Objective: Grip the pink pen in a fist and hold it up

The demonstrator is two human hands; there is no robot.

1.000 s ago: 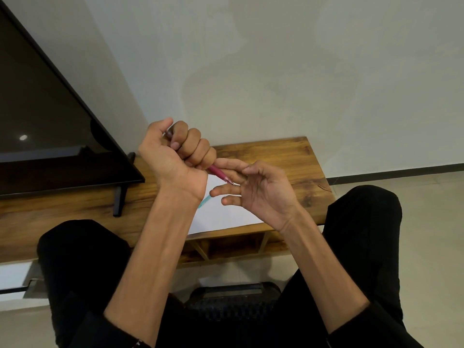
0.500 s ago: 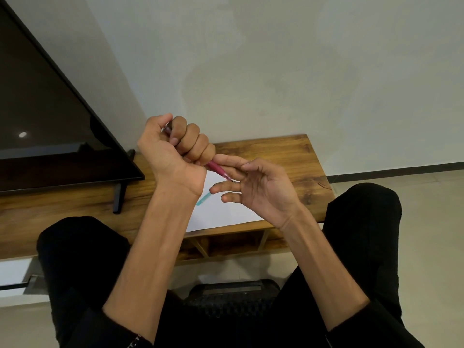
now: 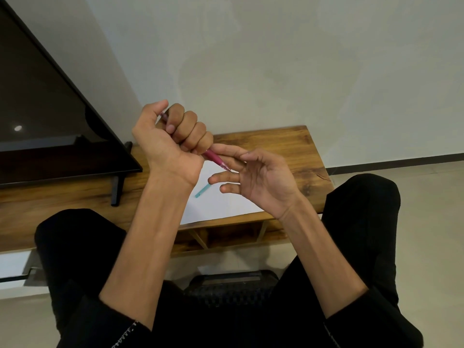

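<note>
My left hand (image 3: 170, 144) is raised above the wooden table (image 3: 288, 146) and grips a pink pen (image 3: 216, 159) in a fist, tip pointing down to the right. My right hand (image 3: 258, 177) is held just to the right, palm up, fingers loosely spread. The pen's tip touches the fingers of my right hand, near the index and middle fingers. Under both hands a white sheet of paper (image 3: 226, 204) lies on the table, with a small teal pen cap (image 3: 202, 190) on it.
A dark flat screen (image 3: 50, 116) on a black stand (image 3: 116, 189) fills the table's left part. A plain wall rises behind. My black-trousered knees (image 3: 361, 204) flank the table's front edge, and a black seat (image 3: 231, 285) shows between them.
Both hands have stayed almost in place, shifting only slightly. The pen tip remains against my right fingers.
</note>
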